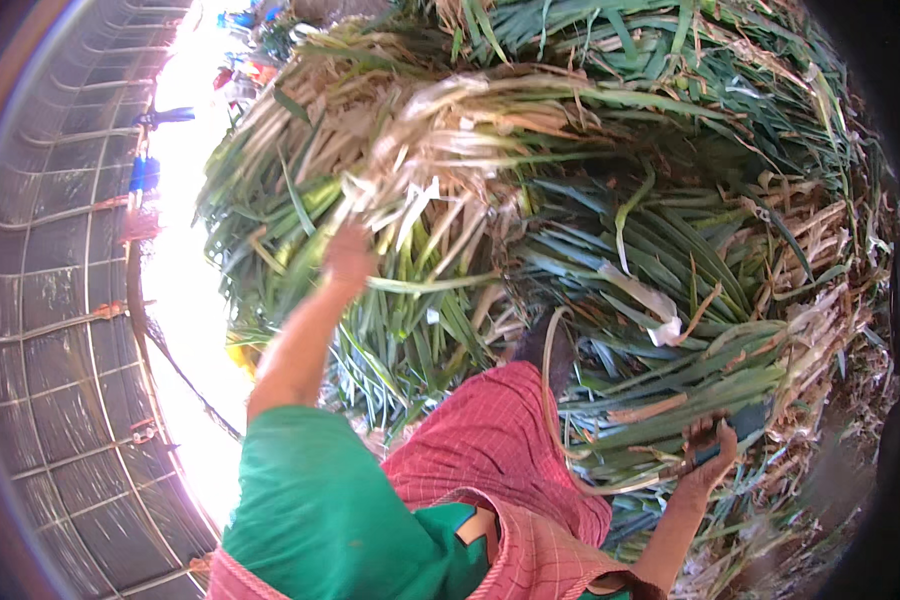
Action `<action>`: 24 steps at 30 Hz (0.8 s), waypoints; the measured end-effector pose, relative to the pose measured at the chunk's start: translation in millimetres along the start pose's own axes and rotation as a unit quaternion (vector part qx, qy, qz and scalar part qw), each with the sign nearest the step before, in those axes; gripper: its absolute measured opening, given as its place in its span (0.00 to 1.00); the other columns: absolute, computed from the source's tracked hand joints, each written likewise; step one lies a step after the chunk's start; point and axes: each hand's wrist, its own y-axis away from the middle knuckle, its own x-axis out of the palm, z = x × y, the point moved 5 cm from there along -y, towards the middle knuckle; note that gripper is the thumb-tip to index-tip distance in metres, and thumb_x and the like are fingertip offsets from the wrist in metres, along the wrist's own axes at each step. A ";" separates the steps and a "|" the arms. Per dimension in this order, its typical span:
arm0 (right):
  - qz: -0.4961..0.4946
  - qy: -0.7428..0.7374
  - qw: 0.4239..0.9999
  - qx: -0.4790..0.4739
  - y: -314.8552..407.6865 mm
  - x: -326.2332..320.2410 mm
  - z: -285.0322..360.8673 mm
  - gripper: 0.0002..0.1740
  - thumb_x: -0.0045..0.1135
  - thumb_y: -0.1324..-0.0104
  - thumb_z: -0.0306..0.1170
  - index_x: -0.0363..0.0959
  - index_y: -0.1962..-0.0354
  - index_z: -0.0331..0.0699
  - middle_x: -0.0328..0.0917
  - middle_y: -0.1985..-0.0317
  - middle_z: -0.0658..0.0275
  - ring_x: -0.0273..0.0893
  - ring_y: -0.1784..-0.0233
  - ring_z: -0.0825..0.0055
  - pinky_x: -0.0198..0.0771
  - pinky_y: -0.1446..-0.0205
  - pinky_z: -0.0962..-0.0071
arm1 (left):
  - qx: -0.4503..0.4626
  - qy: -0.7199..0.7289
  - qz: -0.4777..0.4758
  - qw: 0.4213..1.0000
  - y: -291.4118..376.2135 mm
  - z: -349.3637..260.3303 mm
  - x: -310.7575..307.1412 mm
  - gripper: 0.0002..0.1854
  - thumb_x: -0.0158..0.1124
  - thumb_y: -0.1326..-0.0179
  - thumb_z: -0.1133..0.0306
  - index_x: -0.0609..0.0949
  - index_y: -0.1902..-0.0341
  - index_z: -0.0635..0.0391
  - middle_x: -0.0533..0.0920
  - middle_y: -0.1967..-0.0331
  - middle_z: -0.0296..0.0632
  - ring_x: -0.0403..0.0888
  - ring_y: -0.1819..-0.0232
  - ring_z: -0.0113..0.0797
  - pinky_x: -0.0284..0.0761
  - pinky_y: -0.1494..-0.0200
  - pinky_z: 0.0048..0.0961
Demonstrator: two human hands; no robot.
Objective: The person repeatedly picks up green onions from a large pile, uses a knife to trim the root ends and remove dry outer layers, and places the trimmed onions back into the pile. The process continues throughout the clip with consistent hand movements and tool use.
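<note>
Long green leafy stalks with pale ends, leeks or large green onions [420, 330], lie in a heap before me. Over their leaves, near the pale stalks [450, 157], my left hand [349, 255] is blurred, and whether it grips anything is unclear. Lower right, my right hand [709, 446] has curled fingers against a bundle of green leaves [675, 405]. A dark bluish flat thing [748, 421] shows beside its fingers; what it is and whether the hand holds it cannot be told. A pale, narrow curved strip [547, 375] runs past my knee towards that hand.
More stalks [645, 45] are piled at the top and right. Dry leaf and root scraps [817, 487] lie at lower right. A wire grid with dark sheeting [52, 300] curves along the left, beside a glaring bright strip. My red checked cloth [487, 435] covers my leg among the stalks.
</note>
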 end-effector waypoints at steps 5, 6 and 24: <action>-0.052 -0.004 0.998 -0.026 14.4 -35.5 12.3 0.18 0.60 0.35 0.40 0.77 0.54 0.37 0.74 0.70 0.65 0.74 0.66 0.70 0.71 0.61 0.66 | 0.322 0.204 0.069 0.922 28.9 -283.6 36.0 0.32 0.70 0.43 0.62 0.74 0.33 0.53 0.76 0.36 0.51 0.73 0.35 0.54 0.67 0.31 0.46; -0.153 -0.027 0.987 -0.043 16.1 -53.9 16.3 0.16 0.61 0.35 0.39 0.77 0.57 0.37 0.74 0.72 0.65 0.74 0.69 0.71 0.78 0.62 0.63 | 0.391 0.195 0.065 0.897 40.7 -337.1 31.9 0.31 0.70 0.41 0.62 0.74 0.34 0.55 0.77 0.38 0.51 0.74 0.36 0.53 0.68 0.32 0.45; -0.098 0.060 0.992 -0.051 24.0 -187.8 -18.5 0.13 0.63 0.41 0.37 0.74 0.67 0.35 0.71 0.74 0.70 0.67 0.70 0.82 0.64 0.65 0.77 | 0.482 0.172 0.173 0.841 220.8 -886.2 169.3 0.22 0.70 0.39 0.59 0.83 0.44 0.55 0.86 0.48 0.49 0.84 0.45 0.48 0.76 0.41 0.40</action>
